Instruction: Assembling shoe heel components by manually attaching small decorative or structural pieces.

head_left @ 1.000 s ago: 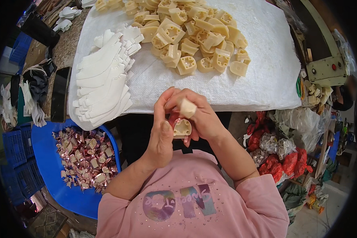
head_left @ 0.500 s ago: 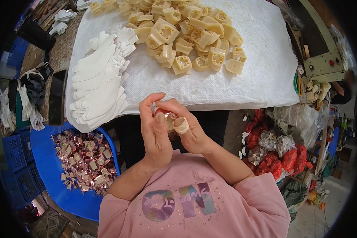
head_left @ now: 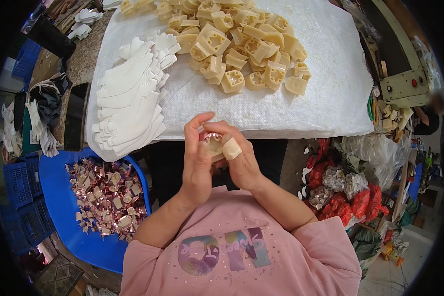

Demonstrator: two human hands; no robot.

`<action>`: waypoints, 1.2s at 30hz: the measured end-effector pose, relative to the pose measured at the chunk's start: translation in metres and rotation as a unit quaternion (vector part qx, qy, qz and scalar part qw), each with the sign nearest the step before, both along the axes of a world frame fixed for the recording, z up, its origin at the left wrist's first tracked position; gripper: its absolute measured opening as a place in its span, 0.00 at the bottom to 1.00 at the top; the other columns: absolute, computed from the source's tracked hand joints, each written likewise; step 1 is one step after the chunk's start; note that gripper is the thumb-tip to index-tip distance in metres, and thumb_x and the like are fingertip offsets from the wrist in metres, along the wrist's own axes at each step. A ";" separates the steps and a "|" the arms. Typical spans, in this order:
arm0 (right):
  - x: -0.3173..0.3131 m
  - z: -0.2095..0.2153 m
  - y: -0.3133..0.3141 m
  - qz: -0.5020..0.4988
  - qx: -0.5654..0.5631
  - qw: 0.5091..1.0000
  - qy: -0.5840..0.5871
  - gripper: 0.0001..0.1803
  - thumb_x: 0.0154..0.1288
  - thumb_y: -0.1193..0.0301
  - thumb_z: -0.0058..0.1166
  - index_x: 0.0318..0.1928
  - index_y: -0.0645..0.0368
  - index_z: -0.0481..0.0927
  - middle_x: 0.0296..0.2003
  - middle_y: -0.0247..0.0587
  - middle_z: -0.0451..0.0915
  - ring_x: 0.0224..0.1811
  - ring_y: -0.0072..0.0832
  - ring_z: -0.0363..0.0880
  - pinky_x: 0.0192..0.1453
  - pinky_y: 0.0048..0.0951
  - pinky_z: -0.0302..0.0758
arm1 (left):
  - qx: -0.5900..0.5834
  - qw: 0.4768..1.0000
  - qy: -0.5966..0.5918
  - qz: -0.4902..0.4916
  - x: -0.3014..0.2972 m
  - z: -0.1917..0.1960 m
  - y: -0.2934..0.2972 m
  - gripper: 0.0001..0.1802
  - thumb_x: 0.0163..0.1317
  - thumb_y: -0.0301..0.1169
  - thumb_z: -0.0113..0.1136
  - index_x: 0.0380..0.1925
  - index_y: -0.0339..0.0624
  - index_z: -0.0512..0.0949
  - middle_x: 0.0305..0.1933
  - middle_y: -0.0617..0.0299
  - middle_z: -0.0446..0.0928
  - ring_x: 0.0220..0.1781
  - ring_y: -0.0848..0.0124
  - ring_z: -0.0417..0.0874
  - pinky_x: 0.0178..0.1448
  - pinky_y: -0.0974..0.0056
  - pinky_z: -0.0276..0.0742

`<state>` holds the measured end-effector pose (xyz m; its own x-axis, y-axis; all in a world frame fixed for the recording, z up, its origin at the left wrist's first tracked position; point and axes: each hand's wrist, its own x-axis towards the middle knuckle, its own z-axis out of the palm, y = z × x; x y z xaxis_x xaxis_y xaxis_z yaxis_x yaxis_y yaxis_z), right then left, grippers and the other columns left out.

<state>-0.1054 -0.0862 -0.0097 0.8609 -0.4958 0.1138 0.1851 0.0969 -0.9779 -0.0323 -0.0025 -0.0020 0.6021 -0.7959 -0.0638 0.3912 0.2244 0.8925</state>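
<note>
- Far left, stacked blue plastic crates (head_left: 19, 195) sit on the floor, with a heap of pale cloth gloves (head_left: 37, 126) draped above them, out of the work area.
- A wide blue plastic tub (head_left: 64, 212) beside the person's left knee holds a pile of small cream parts wrapped in shiny pink-copper foil (head_left: 108, 197), low and close, seemingly where finished pieces can be dropped.
- A dark flat phone (head_left: 76, 116) lies on the stone-coloured bench edge, just beside a white woven cloth (head_left: 330, 89) that covers the table.
- On the cloth's left side, a fanned stack of flat white curved plastic strips (head_left: 130, 108) lies within easy reach.
- The left hand (head_left: 197, 160) is curled, thumb and fingers closed on a small cream moulded block with a pink foil edge (head_left: 213, 143), held up near the chest for close handling.
- The right hand (head_left: 239, 158) presses on the same block from the other side, closed on it; its thumb wears a pale tape wrap (head_left: 231, 148), probably for protection, though the view is too small to be sure.
- Beyond the hands, a loose heap of cream moulded blocks with holes (head_left: 237, 44) rests mid-cloth.
- Far right, a pale green machine housing with red buttons (head_left: 404, 84) stands above crumpled red and clear plastic bags (head_left: 340, 182) on the floor.
</note>
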 end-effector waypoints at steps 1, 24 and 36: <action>-0.002 0.005 -0.002 0.028 0.105 0.993 0.055 0.21 0.72 0.60 0.38 0.57 0.59 0.68 0.46 0.36 0.69 0.39 0.23 0.71 0.38 0.20 0.71 | 0.001 1.000 -0.001 0.000 0.004 -0.003 0.001 0.30 0.69 0.51 0.36 0.61 0.42 0.55 0.42 0.61 0.69 0.39 0.76 0.70 0.39 0.71 0.68; 0.002 0.012 -0.023 -0.044 -0.093 0.994 0.035 0.10 0.68 0.68 0.46 0.44 0.61 0.72 0.30 0.35 0.72 0.23 0.20 0.76 0.24 0.19 0.73 | -0.052 0.983 0.046 -0.168 0.027 -0.008 0.010 0.32 0.69 0.47 0.38 0.65 0.35 0.50 0.49 0.56 0.68 0.37 0.71 0.72 0.38 0.68 0.70; -0.001 -0.010 -0.019 -0.025 -0.178 0.984 0.000 0.11 0.66 0.70 0.47 0.45 0.61 0.73 0.35 0.38 0.65 0.32 0.22 0.70 0.26 0.19 0.72 | -0.010 0.990 0.034 -0.140 0.014 -0.002 0.009 0.30 0.67 0.42 0.43 0.63 0.38 0.51 0.46 0.59 0.67 0.36 0.75 0.71 0.36 0.71 0.70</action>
<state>-0.1064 -0.1056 -0.0197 0.8371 -0.4660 0.2867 0.1802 -0.2599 -0.9487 -0.0178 0.0067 -0.0037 0.3526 -0.9325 -0.0783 0.4996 0.1168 0.8584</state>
